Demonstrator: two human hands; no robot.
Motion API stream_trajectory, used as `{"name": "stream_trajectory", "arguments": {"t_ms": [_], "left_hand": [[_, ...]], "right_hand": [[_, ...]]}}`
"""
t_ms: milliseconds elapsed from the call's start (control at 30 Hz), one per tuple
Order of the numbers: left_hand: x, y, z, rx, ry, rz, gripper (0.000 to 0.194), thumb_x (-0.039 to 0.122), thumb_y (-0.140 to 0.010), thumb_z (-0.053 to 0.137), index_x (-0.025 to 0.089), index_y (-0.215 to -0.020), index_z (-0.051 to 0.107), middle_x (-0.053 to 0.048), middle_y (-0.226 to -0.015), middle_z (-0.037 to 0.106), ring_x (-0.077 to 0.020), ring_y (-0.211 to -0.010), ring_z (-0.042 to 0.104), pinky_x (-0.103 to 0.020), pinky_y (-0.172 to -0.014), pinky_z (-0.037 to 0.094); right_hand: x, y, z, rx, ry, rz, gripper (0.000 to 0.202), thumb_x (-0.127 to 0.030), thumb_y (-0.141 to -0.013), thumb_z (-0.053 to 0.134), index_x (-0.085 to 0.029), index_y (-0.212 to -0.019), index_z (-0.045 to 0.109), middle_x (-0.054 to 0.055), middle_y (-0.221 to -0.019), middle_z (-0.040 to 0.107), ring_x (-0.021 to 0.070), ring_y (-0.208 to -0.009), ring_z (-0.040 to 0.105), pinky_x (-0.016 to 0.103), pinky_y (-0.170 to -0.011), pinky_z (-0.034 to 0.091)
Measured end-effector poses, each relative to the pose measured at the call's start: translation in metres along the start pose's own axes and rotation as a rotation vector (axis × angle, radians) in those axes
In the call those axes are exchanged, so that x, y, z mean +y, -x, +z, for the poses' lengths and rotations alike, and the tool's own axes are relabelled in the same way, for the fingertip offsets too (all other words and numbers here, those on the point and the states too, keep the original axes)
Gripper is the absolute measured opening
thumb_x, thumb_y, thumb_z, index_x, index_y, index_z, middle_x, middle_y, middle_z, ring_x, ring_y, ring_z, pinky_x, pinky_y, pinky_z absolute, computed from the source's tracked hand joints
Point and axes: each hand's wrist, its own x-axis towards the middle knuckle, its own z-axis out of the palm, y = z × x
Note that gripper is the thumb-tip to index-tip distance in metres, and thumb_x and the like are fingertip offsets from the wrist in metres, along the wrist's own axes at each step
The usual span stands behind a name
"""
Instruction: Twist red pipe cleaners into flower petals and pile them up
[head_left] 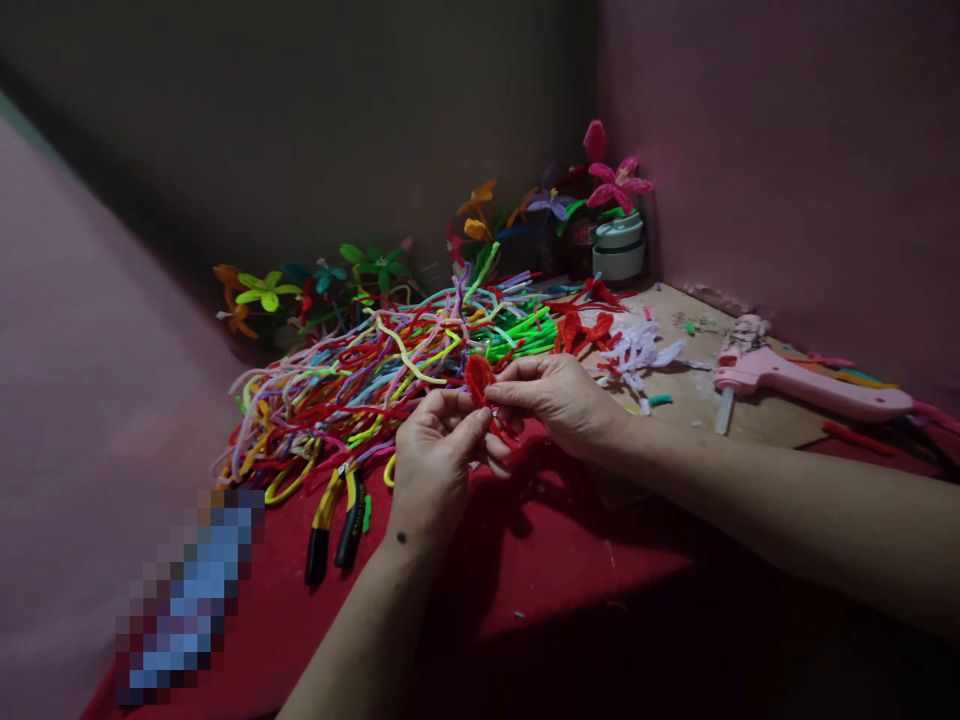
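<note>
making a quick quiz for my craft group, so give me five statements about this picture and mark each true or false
1. The left hand and right hand both have fingers on a red fuzzy piece. True.
2. The right hand grips the pliers. False: the pliers lie on the red cloth, beside the left forearm.
3. The pink glue gun lies to the right of the pile of fuzzy stems. True.
4. The flower above the pale lidded container is blue. False: that flower, above the container, is pink.
5. The pile of fuzzy stems is all one colour. False: it mixes many, including red, green and yellow.
</note>
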Motion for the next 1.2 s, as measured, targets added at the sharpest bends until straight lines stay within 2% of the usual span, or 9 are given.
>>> {"name": "stream_trajectory", "arguments": {"t_ms": [233, 433, 567, 700, 833, 933, 1100, 1200], "left_hand": [[0.001, -0.002, -0.001, -0.015, 0.039, -0.022, 0.025, 0.023, -0.069, 0.063, 0.014, -0.088, 0.052, 0.000, -0.056, 0.064, -0.0114, -0.043, 0.058, -0.021, -0.045, 0.046], [0.003, -0.002, -0.002, 0.017, 0.035, -0.049, 0.020, 0.024, -0.069, 0.064, 0.013, -0.082, 0.053, 0.000, -0.055, 0.063, -0.0098, -0.041, 0.056, -0.019, -0.042, 0.045], [0.003, -0.002, -0.001, 0.033, 0.048, -0.062, 0.020, 0.025, -0.070, 0.063, 0.014, -0.080, 0.049, -0.001, -0.055, 0.063, -0.0104, -0.038, 0.054, -0.020, -0.036, 0.044], [0.002, -0.002, -0.002, 0.018, 0.036, -0.069, 0.017, 0.024, -0.072, 0.061, 0.016, -0.075, 0.046, 0.002, -0.044, 0.058, -0.0099, -0.030, 0.049, -0.019, -0.032, 0.040], [-0.001, -0.002, -0.004, -0.005, 0.035, -0.097, 0.016, 0.024, -0.073, 0.060, 0.016, -0.072, 0.046, 0.002, -0.042, 0.058, -0.0113, -0.028, 0.048, -0.021, -0.031, 0.040], [-0.001, -0.002, -0.003, 0.001, 0.038, -0.117, 0.017, 0.024, -0.071, 0.061, 0.016, -0.069, 0.046, 0.002, -0.040, 0.056, -0.0112, -0.027, 0.046, -0.020, -0.030, 0.039], [-0.001, -0.001, 0.003, 0.016, 0.020, -0.104, 0.017, 0.022, -0.071, 0.061, 0.015, -0.066, 0.046, 0.002, -0.038, 0.055, -0.0106, -0.025, 0.045, -0.019, -0.028, 0.037], [-0.002, -0.002, 0.005, 0.026, 0.027, -0.100, 0.017, 0.021, -0.072, 0.060, 0.015, -0.065, 0.046, 0.003, -0.038, 0.055, -0.0105, -0.025, 0.045, -0.019, -0.028, 0.036]], "right_hand": [[-0.003, -0.004, -0.001, 0.021, -0.074, 0.060, 0.014, -0.016, -0.061, 0.067, -0.013, -0.066, 0.054, -0.003, -0.048, 0.056, 0.0077, -0.041, 0.049, 0.022, -0.043, 0.039], [-0.009, 0.000, 0.001, 0.018, 0.120, 0.055, 0.009, -0.016, -0.068, 0.059, -0.011, -0.060, 0.056, -0.002, -0.045, 0.053, 0.0061, -0.038, 0.045, 0.020, -0.041, 0.034], [-0.011, 0.002, 0.002, 0.012, 0.210, 0.039, 0.007, -0.012, -0.069, 0.054, -0.011, -0.062, 0.057, -0.002, -0.047, 0.053, 0.0066, -0.041, 0.046, 0.020, -0.044, 0.035], [-0.010, 0.003, 0.002, 0.020, 0.418, -0.025, 0.009, -0.013, -0.069, 0.051, -0.012, -0.063, 0.058, -0.002, -0.049, 0.052, 0.0066, -0.043, 0.044, 0.021, -0.045, 0.034], [-0.009, 0.005, 0.002, 0.093, 0.795, -0.216, 0.012, -0.010, -0.068, 0.048, -0.012, -0.061, 0.057, -0.002, -0.051, 0.050, 0.0064, -0.047, 0.041, 0.021, -0.048, 0.030], [-0.008, 0.007, 0.003, 0.127, 0.988, -0.334, 0.012, -0.009, -0.069, 0.047, -0.012, -0.060, 0.054, -0.002, -0.052, 0.048, 0.0066, -0.048, 0.038, 0.022, -0.050, 0.027], [-0.006, 0.008, 0.005, 0.173, 1.113, -0.323, 0.011, -0.011, -0.069, 0.045, -0.013, -0.063, 0.053, 0.000, -0.055, 0.048, 0.0084, -0.050, 0.039, 0.023, -0.051, 0.027], [-0.007, 0.007, 0.005, 0.212, 1.098, -0.316, 0.011, -0.011, -0.069, 0.045, -0.013, -0.062, 0.053, 0.000, -0.054, 0.049, 0.0091, -0.051, 0.040, 0.024, -0.052, 0.028]]}}
